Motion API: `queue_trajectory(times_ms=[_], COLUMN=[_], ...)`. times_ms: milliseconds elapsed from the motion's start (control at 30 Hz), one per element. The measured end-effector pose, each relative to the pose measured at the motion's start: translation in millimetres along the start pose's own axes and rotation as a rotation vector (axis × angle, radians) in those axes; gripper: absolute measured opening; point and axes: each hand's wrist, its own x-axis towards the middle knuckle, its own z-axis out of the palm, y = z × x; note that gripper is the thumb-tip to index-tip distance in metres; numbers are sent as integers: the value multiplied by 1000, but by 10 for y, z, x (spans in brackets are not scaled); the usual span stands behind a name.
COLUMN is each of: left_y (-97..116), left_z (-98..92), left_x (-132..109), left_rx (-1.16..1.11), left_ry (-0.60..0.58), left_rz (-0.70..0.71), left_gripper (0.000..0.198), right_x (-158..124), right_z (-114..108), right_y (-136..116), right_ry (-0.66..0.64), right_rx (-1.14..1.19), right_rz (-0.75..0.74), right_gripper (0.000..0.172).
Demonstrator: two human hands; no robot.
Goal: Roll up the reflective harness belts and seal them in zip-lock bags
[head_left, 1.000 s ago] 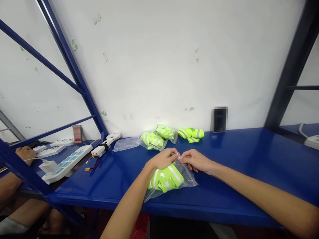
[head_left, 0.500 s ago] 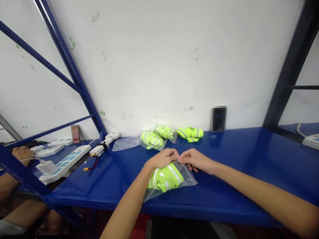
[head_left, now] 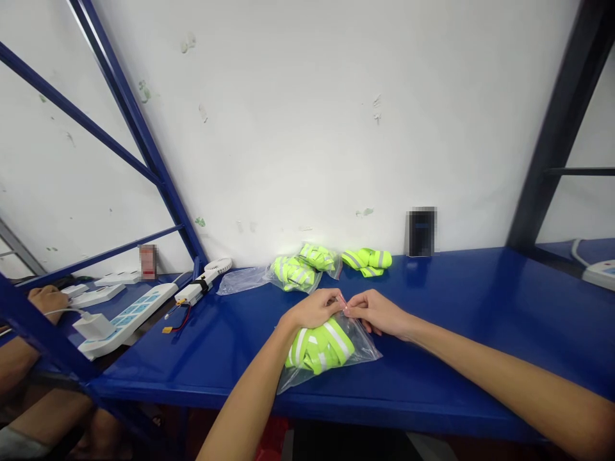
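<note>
Since both hands meet at its mouth, the zip bag [head_left: 358, 346] is the landmark.

- **Far left of it:** a co-worker's hand [head_left: 45, 299] on the next shelf section, by a white power strip [head_left: 129, 312] with a charger [head_left: 92, 325] plugged in.
- **Closer left:** a small handheld fan [head_left: 207, 276] lies flat, with a red/black lead [head_left: 177, 319] with a yellow plug loose beside it.
- **Behind-left, against the wall:** 1 empty clear bag [head_left: 240, 279], then 2 filled bags [head_left: 294, 272] of hi-vis bands, touching each other and lying back from the spot where the hands work.
- **Left hand [head_left: 314, 308]:** pinches the zip bag's top edge, thumb and fingertips closed on the strip.
- **Zip bag:** lies on the blue shelf [head_left: 480, 307] near the front edge, so the shelf bears the weight and only the mouth is lifted. The neon reflective bands [head_left: 319, 346] sit bunched in its left end, under the left wrist.
- **Right hand [head_left: 379, 312]:** pinches the same edge, fingertips touching the left hand's. The 2 grips side by side hold the mouth flat and taut.
- **Behind-right:** 1 loose band bundle [head_left: 368, 258], unbagged, then a dark blurred object [head_left: 421, 232] propped against the wall.
- **Far right:** another power strip [head_left: 600, 269] on the neighbouring shelf.
</note>
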Motion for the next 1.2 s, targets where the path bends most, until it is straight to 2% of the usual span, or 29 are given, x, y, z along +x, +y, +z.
queue_trajectory(times_ms=[167,333,433,533,633,700,833,933,1000,1100,1200], left_y=[-8,-2,0,2,9,12,-16,-55,-70,-63,-34], left_z=[-3,-1,-19,-71,-126,-140,-103,-53,-27,0,27], left_x=[-34,-25,-5,-13,-45,-62,-46,-5,15,24,22], left_rx=[17,50,24,8,7,-24,-91,-181,-307,-446,-365], left_ry=[98,162,179,147,78,72,198,261,228,103,-39], left_rz=[-38,-45,-87,-133,-162,-165,-160,-174,-210,-300,-305], left_gripper=[27,28,30,31,32,32,27,22,19,20,22], right_x=[-30,-16,-4,-12,-42,-66,-83,-61,-45,-29,-18], right_z=[-46,-12,1,-6,-24,-45,-135,-235,-288,-321,-309], right_y=[-19,-51,-58,-66,-87,-105,-118,-92,-60,-4,48], right_ry=[-101,-40,24,39,-36,-65,-33,-4,-30,-64,-70], right_rx=[-13,-20,-111,-205,-221,-224,-227,-187,-184,-220,-259], right_rz=[19,-51,-136,-185,-153,-114,-102,-153,-188,-238,-286], right_gripper=[25,24,25,26,29,31,37,33,29,29,30])
